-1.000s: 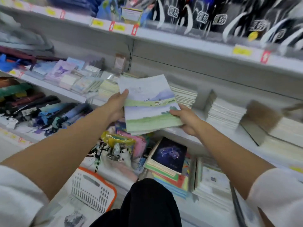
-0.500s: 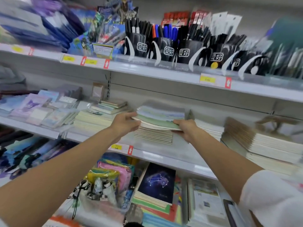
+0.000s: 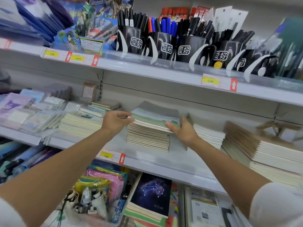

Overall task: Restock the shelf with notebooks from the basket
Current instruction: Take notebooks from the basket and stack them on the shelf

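Left arm: bare forearm extends from 7 o'clock, wrist straight, with the left hand (image 3: 115, 122) at the 9 o'clock edge of the stack (image 3: 147, 141).
Left grip: fingers above and thumb below, pinching the edge of the top notebooks (image 3: 155, 116).
Right arm: extends from 5 o'clock, with the right hand (image 3: 183, 131) at the stack's 3 o'clock corner.
Right grip: spread, thumb on the green cover, fingers upright beside the edge.
Notebooks: on the stack, on the middle shelf (image 3: 164, 159).
Hard to make out: right fingertips are blurred; the white sleeves (image 3: 275, 205) are cut off at the frame edge; the count of notebooks held is unclear.
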Available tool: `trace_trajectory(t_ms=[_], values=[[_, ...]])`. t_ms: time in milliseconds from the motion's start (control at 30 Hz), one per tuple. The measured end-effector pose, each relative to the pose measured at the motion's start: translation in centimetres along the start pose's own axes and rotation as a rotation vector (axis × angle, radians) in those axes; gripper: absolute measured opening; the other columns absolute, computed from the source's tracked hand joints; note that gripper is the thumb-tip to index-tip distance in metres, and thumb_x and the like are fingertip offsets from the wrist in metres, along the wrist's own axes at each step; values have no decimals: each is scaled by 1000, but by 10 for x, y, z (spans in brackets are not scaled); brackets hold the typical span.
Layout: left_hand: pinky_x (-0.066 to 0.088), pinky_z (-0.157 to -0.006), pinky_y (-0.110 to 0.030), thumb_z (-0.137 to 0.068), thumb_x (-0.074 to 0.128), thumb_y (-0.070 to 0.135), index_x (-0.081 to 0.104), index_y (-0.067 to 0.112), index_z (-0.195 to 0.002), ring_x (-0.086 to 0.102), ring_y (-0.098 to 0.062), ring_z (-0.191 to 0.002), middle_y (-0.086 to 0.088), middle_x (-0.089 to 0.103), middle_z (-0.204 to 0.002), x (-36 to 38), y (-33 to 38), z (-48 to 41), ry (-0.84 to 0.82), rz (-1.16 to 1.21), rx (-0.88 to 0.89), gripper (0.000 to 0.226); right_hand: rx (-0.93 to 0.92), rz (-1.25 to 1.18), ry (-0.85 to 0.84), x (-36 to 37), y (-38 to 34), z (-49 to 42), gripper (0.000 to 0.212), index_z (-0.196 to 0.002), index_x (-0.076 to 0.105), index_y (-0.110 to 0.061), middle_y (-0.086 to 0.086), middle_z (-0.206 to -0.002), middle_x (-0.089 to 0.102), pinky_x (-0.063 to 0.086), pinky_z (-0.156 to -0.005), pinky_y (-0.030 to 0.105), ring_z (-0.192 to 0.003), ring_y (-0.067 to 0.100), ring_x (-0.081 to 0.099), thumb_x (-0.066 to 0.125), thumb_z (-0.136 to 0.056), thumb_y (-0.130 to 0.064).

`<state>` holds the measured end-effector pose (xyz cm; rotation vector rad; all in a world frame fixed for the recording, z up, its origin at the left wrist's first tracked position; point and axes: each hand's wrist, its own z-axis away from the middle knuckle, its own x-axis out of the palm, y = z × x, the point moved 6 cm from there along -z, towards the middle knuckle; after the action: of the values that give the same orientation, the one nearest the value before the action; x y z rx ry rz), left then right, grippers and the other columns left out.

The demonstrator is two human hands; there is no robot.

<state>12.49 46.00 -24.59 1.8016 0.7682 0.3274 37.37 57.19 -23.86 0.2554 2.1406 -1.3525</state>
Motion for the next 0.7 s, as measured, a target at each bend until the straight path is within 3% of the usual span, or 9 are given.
trace_trajectory(t_ms=[100,200,267,333,400,467,533,633,700], values=[[44,-82,-13,-74,81,21,70,17,-114,62,-10,-106,0,69,-112,6,-4,-14,-101,-54,47,41,-17,165,76,1,2,-7,68,-138,45,-12,6,-126,59,40,-94,28,-120,26,53,58,-87,-56],[41,-70,-5,-77,79,19,70,15,-114,61,-10,-106,-1,68,-112,10,-8,-29,-68,-69,86,39,-12,235,18,8,7,-11,92,-141,40,-19,4,-117,63,45,-98,36,-112,26,57,52,-72,-78],[41,-65,-1,-76,80,20,71,14,-113,62,-8,-101,-4,69,-111,13,-12,-39,-33,-73,96,39,-25,262,5,10,10,-19,95,-141,40,-23,-1,-102,64,48,-92,34,-100,20,60,52,-68,-81],[41,-66,-1,-74,82,21,71,13,-112,62,-7,-95,-4,69,-108,14,-14,-47,4,-60,103,41,-53,307,52,6,7,-27,86,-142,43,-20,-5,-77,63,47,-79,30,-83,16,60,57,-74,-71],[40,-65,0,-73,82,22,71,14,-112,60,-5,-92,0,68,-101,19,-17,-55,21,-56,95,41,-68,342,109,5,9,-36,94,-142,46,-18,-6,-61,59,47,-75,31,-79,17,62,56,-69,-76],[39,-62,4,-75,80,18,70,12,-113,59,-7,-93,-2,67,-99,26,-19,-62,-3,-30,87,40,-56,339,153,6,17,-42,103,-141,48,-19,-1,-70,66,50,-82,34,-89,22,66,50,-60,-83],[44,-69,2,-77,78,11,69,8,-114,63,-11,-98,-5,68,-103,30,-22,-68,-33,19,73,38,-40,298,189,8,25,-46,94,-141,48,-19,5,-88,71,49,-84,34,-95,24,65,55,-67,-77],[52,-94,-28,-76,77,5,70,7,-111,67,-22,-102,-14,70,-106,33,-32,-74,-48,154,31,35,-44,246,211,12,28,-49,82,-144,43,-16,12,-111,69,46,-87,32,-104,25,60,60,-80,-63],[52,-96,-36,-76,77,4,71,8,-108,69,-22,-95,-15,71,-103,34,-37,-77,-14,200,18,33,-41,238,221,14,30,-52,79,-144,42,-16,14,-112,68,46,-86,32,-98,25,60,58,-82,-63]])
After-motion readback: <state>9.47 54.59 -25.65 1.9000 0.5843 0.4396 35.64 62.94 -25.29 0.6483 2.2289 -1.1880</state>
